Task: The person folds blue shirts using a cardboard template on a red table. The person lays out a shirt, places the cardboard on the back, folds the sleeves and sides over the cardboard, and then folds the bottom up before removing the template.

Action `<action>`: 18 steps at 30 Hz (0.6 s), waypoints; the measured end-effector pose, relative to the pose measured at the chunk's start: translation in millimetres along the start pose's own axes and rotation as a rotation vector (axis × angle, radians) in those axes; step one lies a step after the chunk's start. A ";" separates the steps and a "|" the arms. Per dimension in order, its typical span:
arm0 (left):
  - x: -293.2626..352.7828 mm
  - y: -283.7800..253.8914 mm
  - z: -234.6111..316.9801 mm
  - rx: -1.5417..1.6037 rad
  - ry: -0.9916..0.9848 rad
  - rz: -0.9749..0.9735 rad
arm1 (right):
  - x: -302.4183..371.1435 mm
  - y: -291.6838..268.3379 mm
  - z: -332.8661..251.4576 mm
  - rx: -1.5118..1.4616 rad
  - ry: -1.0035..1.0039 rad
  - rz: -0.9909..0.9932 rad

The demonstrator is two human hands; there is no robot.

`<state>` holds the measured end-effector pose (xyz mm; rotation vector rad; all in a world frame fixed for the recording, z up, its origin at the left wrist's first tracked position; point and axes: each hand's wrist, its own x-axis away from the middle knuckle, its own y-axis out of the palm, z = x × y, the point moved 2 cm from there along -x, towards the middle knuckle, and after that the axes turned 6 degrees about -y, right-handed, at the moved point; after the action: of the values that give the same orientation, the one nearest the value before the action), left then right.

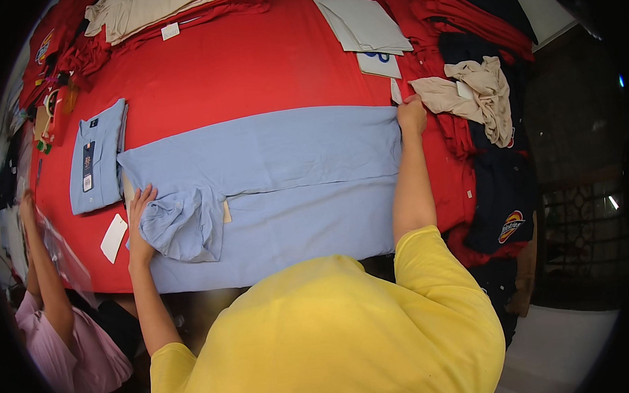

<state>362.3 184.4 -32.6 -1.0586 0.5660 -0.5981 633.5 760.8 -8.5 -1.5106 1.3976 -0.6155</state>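
Note:
A light blue shirt [292, 152] lies stretched lengthwise across the red-covered table, one long side folded over the rest. Its far right corner is pinched in my right hand [412, 115], whose fingers are closed at the hem. At the left end, my left hand [143, 220] rests with its fingers extended beside a bunched blue sleeve [184, 225]. A small cream tag [227, 212] shows by that sleeve. Just left lies a neatly folded blue shirt [98, 159] with a dark hang tag [88, 166]. A white card [114, 238] sits near my left hand.
White sheets [364, 25] lie at the far right, near a crumpled beige garment [488, 97]. Dark and red garments [502, 204] line the right edge; beige ones [142, 12] lie at the back. On the left, a co-worker in a pink sleeve [77, 357] is beside clear plastic [63, 250].

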 end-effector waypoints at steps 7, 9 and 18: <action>0.2 7.1 -11.6 -0.016 0.025 0.009 | 34.6 11.1 1.2 -0.093 -0.811 -0.086; 2.8 9.0 -11.7 -0.017 0.023 0.010 | 33.2 6.6 23.0 -0.134 -0.675 -0.087; 1.4 8.9 -10.7 0.009 0.038 0.049 | 25.8 1.2 33.0 0.166 -0.399 -0.075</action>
<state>357.5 180.1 -45.0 -1.0241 0.6197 -0.5784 666.8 746.5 -29.3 -1.4604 0.9665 -0.4330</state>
